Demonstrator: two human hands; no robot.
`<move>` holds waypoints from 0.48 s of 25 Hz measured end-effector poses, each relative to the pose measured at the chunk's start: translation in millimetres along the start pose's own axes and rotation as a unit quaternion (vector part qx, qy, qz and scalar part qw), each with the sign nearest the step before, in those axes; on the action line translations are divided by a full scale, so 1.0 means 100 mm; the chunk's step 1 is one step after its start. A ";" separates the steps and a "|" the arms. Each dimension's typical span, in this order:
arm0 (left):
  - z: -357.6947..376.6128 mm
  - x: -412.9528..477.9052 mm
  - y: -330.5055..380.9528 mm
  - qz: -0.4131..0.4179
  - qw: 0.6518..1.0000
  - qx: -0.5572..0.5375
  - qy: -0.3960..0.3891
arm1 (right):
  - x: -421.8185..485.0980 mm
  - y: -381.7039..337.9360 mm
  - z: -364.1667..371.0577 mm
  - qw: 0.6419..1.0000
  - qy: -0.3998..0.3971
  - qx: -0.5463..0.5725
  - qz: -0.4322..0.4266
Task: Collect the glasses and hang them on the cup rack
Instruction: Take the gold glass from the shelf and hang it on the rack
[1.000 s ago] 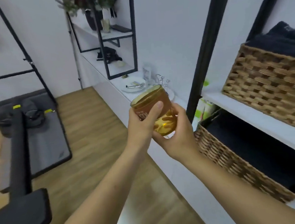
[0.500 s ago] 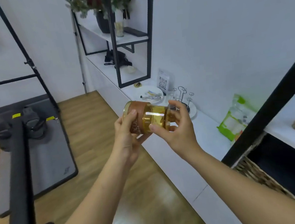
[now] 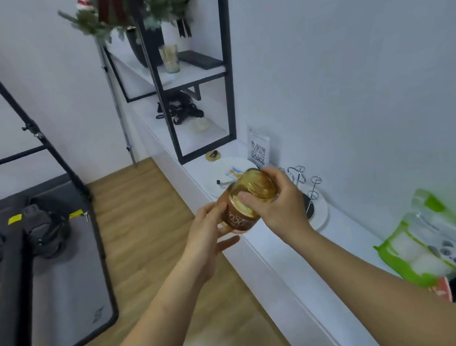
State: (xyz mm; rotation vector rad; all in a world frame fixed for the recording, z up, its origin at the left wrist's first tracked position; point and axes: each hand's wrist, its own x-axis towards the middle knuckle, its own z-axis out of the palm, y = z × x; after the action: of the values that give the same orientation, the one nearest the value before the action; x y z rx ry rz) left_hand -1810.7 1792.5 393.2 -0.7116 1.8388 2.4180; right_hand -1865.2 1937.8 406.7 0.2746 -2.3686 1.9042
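An amber glass (image 3: 251,198) with a brown printed band is tilted, its base up and its mouth down towards me, just above the white counter's front edge. My right hand (image 3: 277,210) grips it from above and the right side. My left hand (image 3: 208,229) is under the banded end; its thumb rests against the glass and its fingers are spread loose. The wire cup rack (image 3: 309,187), with looped prongs on a round white base (image 3: 323,214), stands on the counter right behind my right hand, which hides part of it. No glass shows on the prongs.
A white plate (image 3: 228,172) with utensils and a QR-code sign (image 3: 259,149) sit left of the rack. A green snack bag (image 3: 425,241) lies to the right. A black-framed shelf (image 3: 199,73) with a plant vase stands farther back. A grey mat (image 3: 64,270) covers the wooden floor on the left.
The glass has turned from lying sideways to base-up and moved right, closer to the rack. My left hand has loosened its hold while the right hand now grips from above.
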 end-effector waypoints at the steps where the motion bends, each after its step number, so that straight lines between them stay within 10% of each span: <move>1: 0.11 0.19 0.01 -0.009 1.000 0.013 -0.008 | 0.20 0.08 -0.05 1.000 0.013 -0.021 -0.003; 12: 1.24 2.21 -0.14 0.060 0.958 0.265 -0.092 | 1.91 1.01 -0.80 0.962 0.171 -0.207 0.052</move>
State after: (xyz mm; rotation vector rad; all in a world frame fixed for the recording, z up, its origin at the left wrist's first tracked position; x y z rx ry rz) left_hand -2046.7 1854.7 324.7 -0.3262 2.3438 1.8202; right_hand -2075.4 2021.2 362.0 -0.2003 -2.4879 1.3030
